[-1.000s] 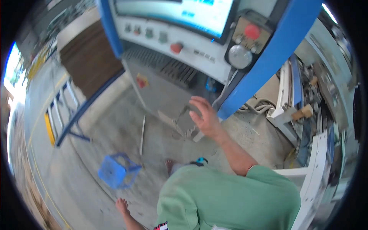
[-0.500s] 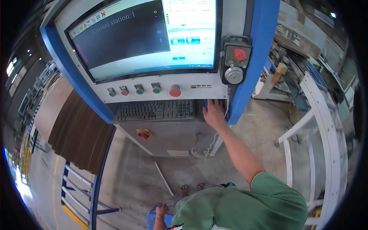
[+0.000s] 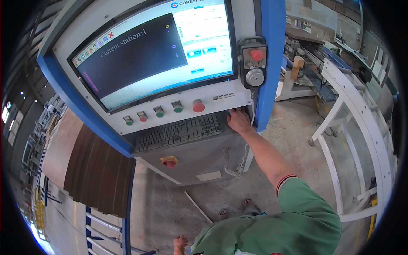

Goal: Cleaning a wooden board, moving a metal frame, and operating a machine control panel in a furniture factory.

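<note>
Right fingers rest half-curled, hold unclear; keyboard lies just to their left; left fingers curl loosely, hold unclear.

Factory workshop, control cabinet, stacked boards (brown, many-layered), white metal frame, concrete floor

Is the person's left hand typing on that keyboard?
No, the left hand is down low near the person's green shirt, well apart from the keyboard.
</note>
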The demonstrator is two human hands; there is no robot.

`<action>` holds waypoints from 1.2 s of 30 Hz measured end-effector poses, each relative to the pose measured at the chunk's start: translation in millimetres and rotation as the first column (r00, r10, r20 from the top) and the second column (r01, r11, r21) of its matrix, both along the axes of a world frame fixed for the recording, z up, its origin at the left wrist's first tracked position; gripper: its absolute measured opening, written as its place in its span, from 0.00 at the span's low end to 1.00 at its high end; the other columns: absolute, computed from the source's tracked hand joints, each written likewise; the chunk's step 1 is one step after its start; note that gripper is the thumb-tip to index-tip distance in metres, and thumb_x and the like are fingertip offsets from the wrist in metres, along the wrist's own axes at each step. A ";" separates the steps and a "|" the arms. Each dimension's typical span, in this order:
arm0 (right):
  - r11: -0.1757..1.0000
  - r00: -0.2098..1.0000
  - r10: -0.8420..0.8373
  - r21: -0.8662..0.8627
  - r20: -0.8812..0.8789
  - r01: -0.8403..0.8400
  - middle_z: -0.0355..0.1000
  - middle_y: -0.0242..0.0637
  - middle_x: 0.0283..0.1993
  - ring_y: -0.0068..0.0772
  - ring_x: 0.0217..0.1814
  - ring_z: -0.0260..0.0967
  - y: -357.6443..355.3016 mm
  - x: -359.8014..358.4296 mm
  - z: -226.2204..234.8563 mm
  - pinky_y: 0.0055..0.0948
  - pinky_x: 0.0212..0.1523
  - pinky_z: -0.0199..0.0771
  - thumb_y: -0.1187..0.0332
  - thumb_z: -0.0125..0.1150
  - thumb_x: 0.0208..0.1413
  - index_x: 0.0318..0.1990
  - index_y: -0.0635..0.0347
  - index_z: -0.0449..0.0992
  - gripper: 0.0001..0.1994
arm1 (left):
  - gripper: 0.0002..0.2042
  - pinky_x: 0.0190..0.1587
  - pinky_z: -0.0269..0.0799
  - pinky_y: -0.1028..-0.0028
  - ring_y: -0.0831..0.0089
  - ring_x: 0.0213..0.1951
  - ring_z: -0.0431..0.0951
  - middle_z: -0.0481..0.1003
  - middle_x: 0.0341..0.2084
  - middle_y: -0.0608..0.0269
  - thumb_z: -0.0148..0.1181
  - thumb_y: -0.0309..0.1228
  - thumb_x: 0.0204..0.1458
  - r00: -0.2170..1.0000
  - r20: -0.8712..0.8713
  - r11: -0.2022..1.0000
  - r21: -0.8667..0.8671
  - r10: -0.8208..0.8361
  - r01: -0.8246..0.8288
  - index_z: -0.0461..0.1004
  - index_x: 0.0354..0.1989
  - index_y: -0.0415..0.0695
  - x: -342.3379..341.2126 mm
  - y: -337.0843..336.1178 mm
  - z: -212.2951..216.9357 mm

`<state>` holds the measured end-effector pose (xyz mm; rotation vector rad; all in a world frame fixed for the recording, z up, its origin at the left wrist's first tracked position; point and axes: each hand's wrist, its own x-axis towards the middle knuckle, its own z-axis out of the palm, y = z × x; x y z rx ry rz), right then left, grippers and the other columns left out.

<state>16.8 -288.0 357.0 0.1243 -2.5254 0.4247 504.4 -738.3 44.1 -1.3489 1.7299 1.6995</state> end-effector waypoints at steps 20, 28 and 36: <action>0.998 0.998 0.061 -0.017 -0.001 -0.061 0.68 0.56 0.44 0.54 0.48 0.67 -1.5 4.0 4.5 0.45 0.56 0.64 0.67 0.52 0.49 0.53 0.54 0.67 0.21 | 0.18 0.29 0.73 0.68 0.65 0.29 0.78 0.77 0.30 0.55 0.52 0.37 0.51 0.986 0.038 0.985 -0.057 -0.163 0.165 0.71 0.45 0.37 -41.8 -4.3 20.9; 0.997 0.997 0.069 -0.027 0.035 -0.068 0.68 0.57 0.47 0.55 0.47 0.68 -2.1 4.5 5.5 0.46 0.53 0.67 0.67 0.52 0.50 0.53 0.54 0.67 0.20 | 0.18 0.30 0.73 0.68 0.65 0.28 0.78 0.77 0.31 0.55 0.52 0.37 0.52 0.978 0.039 0.978 -0.041 -0.204 0.206 0.70 0.46 0.36 -44.3 0.2 16.3; 0.998 0.998 0.054 -0.036 0.031 -0.053 0.67 0.56 0.46 0.54 0.46 0.68 1.5 1.2 3.6 0.47 0.48 0.69 0.68 0.53 0.49 0.53 0.54 0.66 0.21 | 0.19 0.30 0.73 0.68 0.65 0.28 0.78 0.77 0.31 0.55 0.52 0.37 0.51 0.980 0.004 0.979 -0.053 -0.198 0.198 0.70 0.45 0.36 -47.3 3.2 25.9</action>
